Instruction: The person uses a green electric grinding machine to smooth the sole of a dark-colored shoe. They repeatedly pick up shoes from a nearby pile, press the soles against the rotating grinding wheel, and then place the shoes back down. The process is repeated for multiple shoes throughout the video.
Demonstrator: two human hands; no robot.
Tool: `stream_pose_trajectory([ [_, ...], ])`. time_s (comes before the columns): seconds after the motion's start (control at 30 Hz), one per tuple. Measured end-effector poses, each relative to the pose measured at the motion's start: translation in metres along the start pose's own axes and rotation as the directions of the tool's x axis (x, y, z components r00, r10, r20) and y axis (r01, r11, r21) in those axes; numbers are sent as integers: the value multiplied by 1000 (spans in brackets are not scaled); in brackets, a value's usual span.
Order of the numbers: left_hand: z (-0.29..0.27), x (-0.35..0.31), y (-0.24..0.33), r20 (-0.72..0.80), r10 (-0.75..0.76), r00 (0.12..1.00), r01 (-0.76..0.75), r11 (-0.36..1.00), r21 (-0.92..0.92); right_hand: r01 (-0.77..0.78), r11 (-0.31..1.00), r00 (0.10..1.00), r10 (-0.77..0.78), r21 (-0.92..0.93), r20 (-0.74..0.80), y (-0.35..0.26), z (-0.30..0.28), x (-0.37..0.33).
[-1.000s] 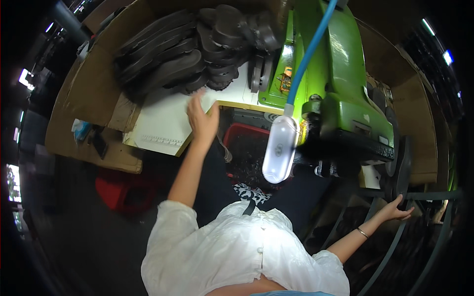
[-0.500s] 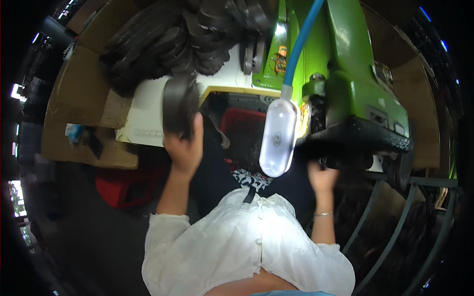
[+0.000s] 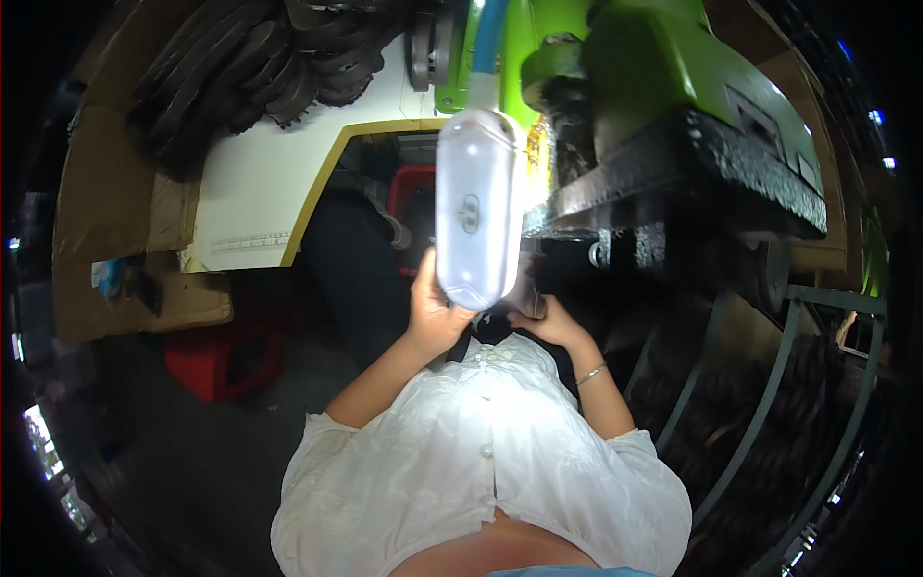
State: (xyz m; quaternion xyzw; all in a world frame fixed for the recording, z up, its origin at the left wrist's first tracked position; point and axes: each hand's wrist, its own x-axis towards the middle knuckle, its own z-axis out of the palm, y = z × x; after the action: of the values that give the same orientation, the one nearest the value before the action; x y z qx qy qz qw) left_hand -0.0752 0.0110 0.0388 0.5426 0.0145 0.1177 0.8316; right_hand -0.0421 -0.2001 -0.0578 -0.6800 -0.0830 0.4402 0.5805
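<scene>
Close in front of my body, my two hands meet around a dark brown shoe sole (image 3: 525, 296), mostly hidden behind a white lamp. My left hand (image 3: 437, 314) is closed at the sole's left side, its thumb pointing up and its fingertips covered by the lamp. My right hand (image 3: 556, 324), with a bracelet on the wrist, grips the lower right end of the sole. The lit lamp (image 3: 478, 212) hangs from a blue hose (image 3: 488, 38) above the hands. A green machine (image 3: 654, 77) with a black underside stands just beyond them, to the right.
Many dark soles (image 3: 240, 77) lie piled on the white table (image 3: 255, 192), which has a cut-out edge. Cardboard (image 3: 111, 221) flanks it at the left. A red plastic stool (image 3: 226, 356) stands on the floor. Grey metal bars (image 3: 745, 423) run along the right, with dark pieces behind.
My left hand has brought the sole from above the table's left part down and right, toward my body. My right hand has come in from the right to meet it. The view has shifted.
</scene>
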Motion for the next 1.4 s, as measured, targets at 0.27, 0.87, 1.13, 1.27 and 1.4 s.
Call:
stream_pose_trajectory([
  [0.27, 51, 40, 19, 163, -145, 976, 10, 775, 632, 194, 980, 969, -186, -35, 163, -6, 64, 29],
  [0.87, 26, 18, 17, 114, -137, 984, 114, 976, 184, -84, 980, 973, 42, -179, -226, 19, -85, -74],
  [1.13, 30, 15, 3, 114, 12, 993, -34, 982, 187, 771, 626, 434, -386, 114, -814, -81, -110, -101],
  [1.27, 9, 5, 7, 96, -144, 985, 117, 963, 243, 807, 540, 465, -333, 239, -820, -84, -106, -89],
  [1.4, -4, 2, 15, 49, -102, 994, 94, 986, 137, 852, 463, 423, -338, 243, -841, -95, -82, -72],
])
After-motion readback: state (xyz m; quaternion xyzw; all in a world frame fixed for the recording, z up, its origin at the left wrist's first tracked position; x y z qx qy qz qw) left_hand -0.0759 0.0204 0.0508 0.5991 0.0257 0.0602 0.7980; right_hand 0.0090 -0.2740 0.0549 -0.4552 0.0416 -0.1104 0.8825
